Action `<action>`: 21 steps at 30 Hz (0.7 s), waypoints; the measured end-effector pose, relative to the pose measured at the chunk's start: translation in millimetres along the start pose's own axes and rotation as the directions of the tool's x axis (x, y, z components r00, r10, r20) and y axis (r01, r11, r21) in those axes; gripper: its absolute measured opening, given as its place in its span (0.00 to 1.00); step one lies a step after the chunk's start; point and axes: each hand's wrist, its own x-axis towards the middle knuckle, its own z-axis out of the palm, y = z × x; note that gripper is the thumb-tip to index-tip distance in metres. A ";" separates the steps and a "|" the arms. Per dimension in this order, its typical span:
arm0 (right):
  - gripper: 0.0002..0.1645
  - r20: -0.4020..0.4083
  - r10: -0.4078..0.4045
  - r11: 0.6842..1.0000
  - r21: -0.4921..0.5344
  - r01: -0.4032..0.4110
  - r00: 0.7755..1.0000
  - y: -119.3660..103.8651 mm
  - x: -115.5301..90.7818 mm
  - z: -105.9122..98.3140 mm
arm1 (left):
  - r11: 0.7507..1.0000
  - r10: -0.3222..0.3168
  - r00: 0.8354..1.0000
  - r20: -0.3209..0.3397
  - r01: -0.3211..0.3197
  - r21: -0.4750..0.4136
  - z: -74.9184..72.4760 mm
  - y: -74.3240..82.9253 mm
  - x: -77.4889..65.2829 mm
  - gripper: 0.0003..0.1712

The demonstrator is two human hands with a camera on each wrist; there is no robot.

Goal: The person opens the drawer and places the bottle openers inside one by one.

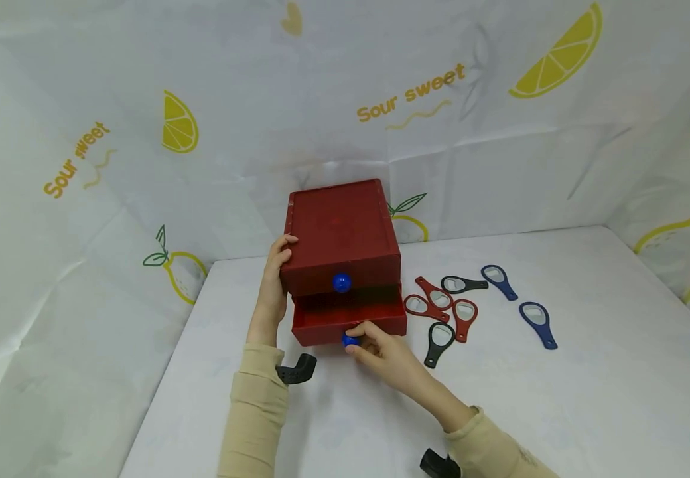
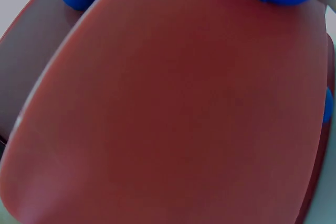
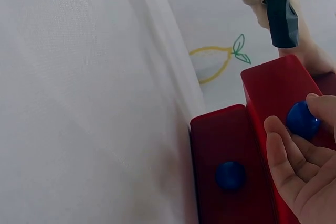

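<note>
A red drawer cabinet [image 1: 339, 222] with blue knobs stands toward the back of the table. Its middle drawer [image 1: 375, 325] is pulled partway out, and the visible inside is bare. My right hand [image 1: 389, 355] pinches this drawer's blue knob [image 3: 303, 120] between thumb and fingers. On the cabinet's left side, my left hand [image 1: 272, 285] holds on, fingers bent over the upper edge. The top drawer's knob [image 1: 342, 283] is untouched. In the right wrist view, the bottom drawer's front [image 3: 223, 140] sits further back. The left wrist view is mostly filled by the red drawer front [image 2: 173, 98].
Right of the cabinet lie several small magnifiers: red ones [image 1: 464, 318] in a cluster, black ones [image 1: 440, 338] beside them, and blue ones [image 1: 539, 318] farther right. A white sheet [image 1: 261, 99] with lemon prints hangs behind the white table [image 1: 560, 411].
</note>
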 end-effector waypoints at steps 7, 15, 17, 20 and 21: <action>0.13 0.011 -0.013 1.000 -0.001 0.013 1.000 -3.5 -6.2 0.1 | 0.999 -0.032 0.999 0.025 0.031 0.028 -3.8 2.0 -0.1 0.17; 0.13 0.048 -0.007 0.999 -0.049 0.009 0.999 -4.2 -12.4 -1.0 | 0.996 -0.061 0.997 0.055 0.057 0.066 -8.0 4.3 0.2 0.17; 0.13 0.060 -0.008 0.998 -0.064 0.012 0.998 -4.8 -14.1 -1.6 | 0.996 -0.062 0.996 0.058 0.057 0.070 -8.8 3.9 0.7 0.17; 0.12 0.075 -0.010 0.997 -0.080 0.016 0.997 -5.9 -16.9 -2.5 | 0.995 -0.062 0.996 0.063 0.058 0.077 -9.4 3.0 1.7 0.17; 0.12 0.078 -0.010 0.996 -0.084 0.017 0.997 -6.4 -18.0 -2.8 | 0.995 -0.062 0.996 0.066 0.057 0.079 -9.4 2.8 2.0 0.16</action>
